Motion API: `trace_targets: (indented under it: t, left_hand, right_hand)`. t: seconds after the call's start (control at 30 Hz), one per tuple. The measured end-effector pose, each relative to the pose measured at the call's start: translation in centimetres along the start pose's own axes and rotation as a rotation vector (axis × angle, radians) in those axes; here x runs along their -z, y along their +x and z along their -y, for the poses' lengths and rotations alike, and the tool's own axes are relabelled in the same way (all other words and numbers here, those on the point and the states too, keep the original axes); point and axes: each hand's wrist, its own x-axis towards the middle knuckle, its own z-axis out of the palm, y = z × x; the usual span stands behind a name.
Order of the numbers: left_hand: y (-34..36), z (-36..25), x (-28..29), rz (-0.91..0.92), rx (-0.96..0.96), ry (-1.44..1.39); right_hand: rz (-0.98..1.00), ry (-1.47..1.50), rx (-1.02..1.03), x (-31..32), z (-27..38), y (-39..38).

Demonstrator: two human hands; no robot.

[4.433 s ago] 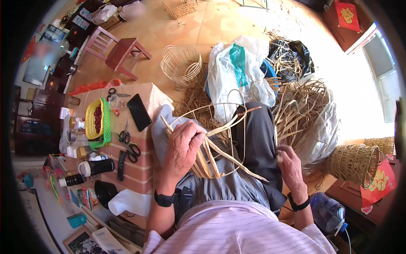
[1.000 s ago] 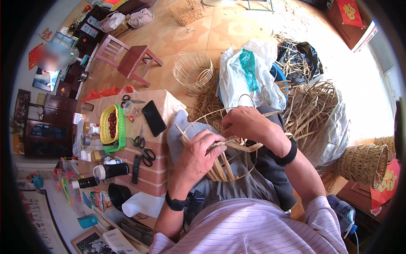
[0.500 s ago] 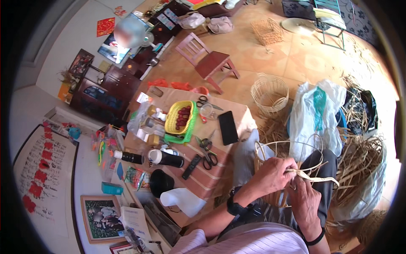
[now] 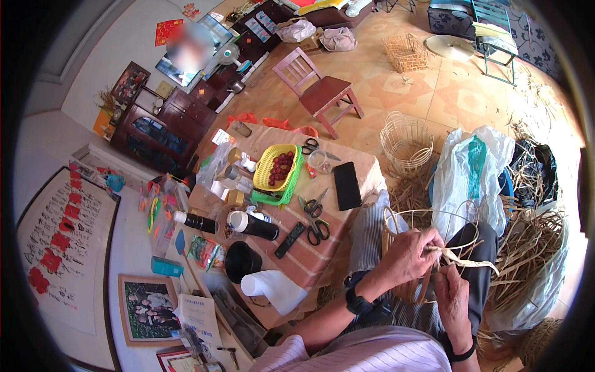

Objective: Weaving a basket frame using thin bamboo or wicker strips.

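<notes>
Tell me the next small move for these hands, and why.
Perhaps draw the pale strip snug with the right hand: its end juts free to the right, that hand sits just below, and the left hand appears to pinch strips alongside.

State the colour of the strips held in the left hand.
The strips are pale straw-tan; the head view shows them best.
</notes>
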Motion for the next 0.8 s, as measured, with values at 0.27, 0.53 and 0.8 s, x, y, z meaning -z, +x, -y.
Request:
trace_targets:
  t: [0.27,0.53,0.8]
  left_hand:
    - [-0.5,1.0,0.1,0.008,-0.029,0.042]
    - [-0.9,1.3,-0.2,-0.063,-0.274,0.118]
    - [-0.6,1.2,-1.8,-0.104,-0.188,0.099]
  right_hand:
    - [0.064,0.286,-0.143,1.0,0.5,-0.6]
    - [0.165,0.946,-0.394,3.6,3.4,-0.3]
    - [-0.026,-0.018,0.093,6.7,4.2,7.3]
